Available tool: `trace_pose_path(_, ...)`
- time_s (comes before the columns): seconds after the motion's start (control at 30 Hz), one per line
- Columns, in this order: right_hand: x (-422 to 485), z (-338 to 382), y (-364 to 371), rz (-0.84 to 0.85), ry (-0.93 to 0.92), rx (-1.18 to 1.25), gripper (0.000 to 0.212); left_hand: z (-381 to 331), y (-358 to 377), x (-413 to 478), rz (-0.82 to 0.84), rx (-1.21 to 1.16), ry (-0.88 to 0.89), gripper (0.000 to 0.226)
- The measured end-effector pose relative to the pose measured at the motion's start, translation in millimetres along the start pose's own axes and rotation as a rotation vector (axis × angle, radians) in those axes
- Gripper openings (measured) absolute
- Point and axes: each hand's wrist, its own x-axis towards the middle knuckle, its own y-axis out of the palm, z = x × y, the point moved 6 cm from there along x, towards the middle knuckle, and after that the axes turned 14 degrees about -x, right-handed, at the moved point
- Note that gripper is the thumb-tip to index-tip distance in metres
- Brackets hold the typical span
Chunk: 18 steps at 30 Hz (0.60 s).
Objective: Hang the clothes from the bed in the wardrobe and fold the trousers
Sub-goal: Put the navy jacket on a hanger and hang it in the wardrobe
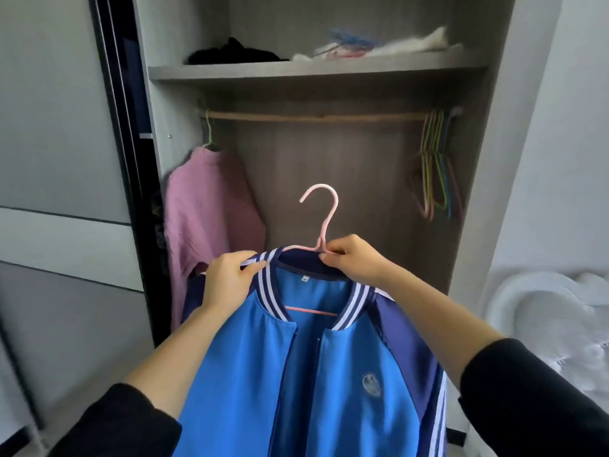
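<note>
Now my right hand [352,258] pinches the pink hanger [326,224] at its neck, leaving the hook free for the rail [313,117]; my left hand [227,282] grips the blue jacket [296,374] by its collar, steadying it.

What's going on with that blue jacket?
A person is holding the jacket on a pink hanger in front of the open wardrobe. The right hand pinches the hanger below its hook, and the left hand grips the striped collar. The hook is not on the rail yet. A pink top hangs at the rail's left end, spare hangers at its right.
</note>
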Motion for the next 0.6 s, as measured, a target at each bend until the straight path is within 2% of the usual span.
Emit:
trace_pose_path(0.1,41.6,-7.9,6.5,0.001,0.061,-0.022,0.034,35.4,18.6,39.3,0.123,-0.023,-0.106,0.019)
trace_pose_path(0.2,80.7,-17.3,12.3,-0.044,0.115,-0.030,0.032,62.4,47.0,79.7,0.311,0.009,-0.203,0.013)
trace_pose_path(0.3,121.8,-19.8,19.5,-0.107,0.162,-0.042,0.029,84.6,72.7,119.0,0.457,-0.008,-0.247,0.031)
trace_pose_path(0.43,182.2,-16.6,30.6,-0.171,0.250,-0.051,0.025,115.2,94.4,173.8,0.626,0.039,-0.159,0.049)
trace_pose_path(0.6,265.2,-4.0,29.4,-0.228,0.367,-0.054,0.017,153.9,95.5,263.5,0.649,0.102,-0.094,0.063)
